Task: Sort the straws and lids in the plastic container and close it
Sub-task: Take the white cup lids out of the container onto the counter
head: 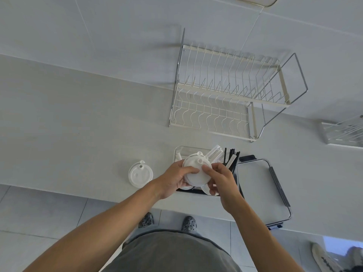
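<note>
A stack of white lids (193, 169) sits between both hands, just above the clear plastic container (179, 152) at the near edge of the surface (78, 124). The left hand (174, 180) wraps the stack from the left with its thumb across the top lid; the right hand (220, 181) pinches the stack's right rim, its fingers (208, 169) clenched on the lids. How many lids are in the stack cannot be told, though two small spouts show at its far edge. Inside the container, white straws (214, 153) lean at the far side and black straws (232, 157) stand along the right side, too bunched to count; one pale strip lies among the black ones. More white pieces lie under the hands, mostly hidden.

One single white lid (140, 175) lies on the surface just left of the container, apart from it. The container's clear cover (255, 185), with dark clips at its ends, lies flat just right of the container, overhanging the near edge.

No writing or label can be read on anything.

The surface is pale grey and plain, against a wall of large pale tiles. One two-tier wire dish rack (231, 91) stands at the far side, and part of a second rack (343, 132) shows at the right edge. The floor below is pale tile; the person's two dark shoes (167, 222) stand on it.
</note>
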